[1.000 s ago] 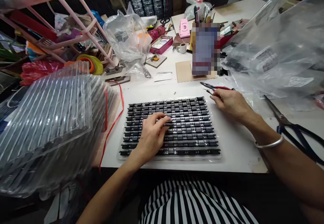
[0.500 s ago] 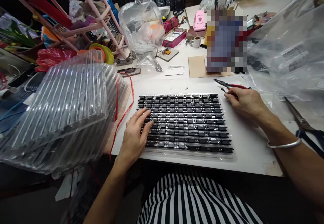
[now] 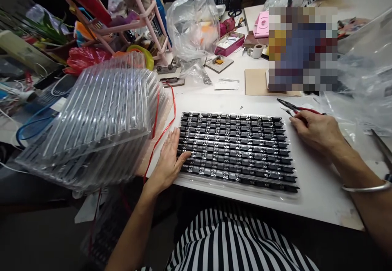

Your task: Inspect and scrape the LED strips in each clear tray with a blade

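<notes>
A clear plastic tray [image 3: 196,178] with several rows of black parts lies on the white table [image 3: 318,193]. Against the tray's left edge rests my left hand [image 3: 168,156], fingers straight and thumb spread over the lower rows. To the right of the tray, my right hand [image 3: 318,130] is closed round a thin pointed tool [image 3: 286,109], seen only at its tip. Pliers with red handles [image 3: 294,106] lie just behind that hand.
Stacked clear plastic trays [image 3: 101,103] rise at the left, with a red ribbon [image 3: 163,134] beside them. A pink rack [image 3: 153,22] stands behind. Dark scissors [image 3: 381,144] lie at the far right, near plastic bags [image 3: 364,75].
My left hand has shifted from over the rows to the tray's left edge, its fingers straighter. My right hand stays beside the tray. The whole view has shifted, placing the table things further right.
</notes>
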The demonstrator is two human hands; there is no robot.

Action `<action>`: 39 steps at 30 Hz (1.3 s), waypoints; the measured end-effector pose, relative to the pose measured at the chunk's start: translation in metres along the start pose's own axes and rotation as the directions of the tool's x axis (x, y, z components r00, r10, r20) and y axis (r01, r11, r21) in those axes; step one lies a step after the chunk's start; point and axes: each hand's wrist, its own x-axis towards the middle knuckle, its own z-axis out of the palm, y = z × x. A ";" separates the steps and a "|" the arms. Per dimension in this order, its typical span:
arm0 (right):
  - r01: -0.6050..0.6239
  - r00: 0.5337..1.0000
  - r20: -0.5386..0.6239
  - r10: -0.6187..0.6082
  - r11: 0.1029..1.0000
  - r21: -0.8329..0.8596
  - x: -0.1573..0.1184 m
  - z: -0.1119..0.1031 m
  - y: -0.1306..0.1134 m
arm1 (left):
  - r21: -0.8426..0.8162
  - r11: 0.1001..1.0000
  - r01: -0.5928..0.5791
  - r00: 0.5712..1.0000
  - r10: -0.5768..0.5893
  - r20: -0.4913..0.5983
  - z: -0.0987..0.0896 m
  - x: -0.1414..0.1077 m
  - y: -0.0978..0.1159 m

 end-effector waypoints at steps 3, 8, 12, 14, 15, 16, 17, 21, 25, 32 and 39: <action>-0.035 0.999 -0.009 0.034 0.996 -0.077 -0.001 0.000 -0.007 | -0.052 0.998 0.020 1.000 -0.020 -0.001 0.000 -0.005 -0.003; -0.063 0.998 -0.009 0.062 0.991 -0.120 -0.007 -0.006 -0.019 | -0.060 0.998 -0.012 1.000 0.012 -0.010 0.002 -0.014 -0.008; -0.062 0.998 -0.014 0.060 0.989 -0.136 -0.013 -0.009 -0.029 | -0.060 0.998 -0.026 1.000 0.026 -0.007 0.002 -0.022 -0.011; -0.048 0.998 -0.038 0.043 0.989 -0.139 -0.015 -0.008 -0.032 | -0.060 0.998 -0.021 1.000 0.020 -0.011 0.002 -0.026 -0.011; -0.038 0.998 -0.052 0.031 0.990 -0.138 -0.016 -0.007 -0.033 | -0.059 0.998 -0.020 1.000 0.020 -0.012 0.003 -0.028 -0.010; -0.025 0.998 -0.064 0.016 0.990 -0.136 -0.016 -0.005 -0.033 | -0.055 0.998 -0.022 1.000 0.021 -0.011 0.003 -0.031 -0.010; -0.011 0.997 -0.073 0.002 0.991 -0.134 -0.017 -0.004 -0.033 | -0.051 0.998 -0.024 1.000 0.024 -0.006 0.002 -0.033 -0.010; -0.007 0.997 -0.073 -0.001 0.994 -0.113 -0.018 -0.004 -0.033 | -0.024 0.998 -0.051 0.998 0.052 0.024 0.002 -0.041 -0.009; -0.026 0.998 -0.054 0.021 0.993 -0.112 -0.016 -0.004 -0.032 | 0.001 0.998 -0.068 0.997 0.068 0.029 0.001 -0.047 -0.010; -0.037 0.996 -0.080 0.030 0.996 -0.077 -0.014 -0.004 -0.030 | 0.139 0.979 -0.152 0.988 0.153 0.007 0.008 -0.050 -0.011; -0.045 0.996 -0.077 0.040 0.997 -0.062 -0.015 -0.005 -0.031 | 0.228 0.961 -0.158 0.986 0.165 -0.012 0.014 -0.051 -0.010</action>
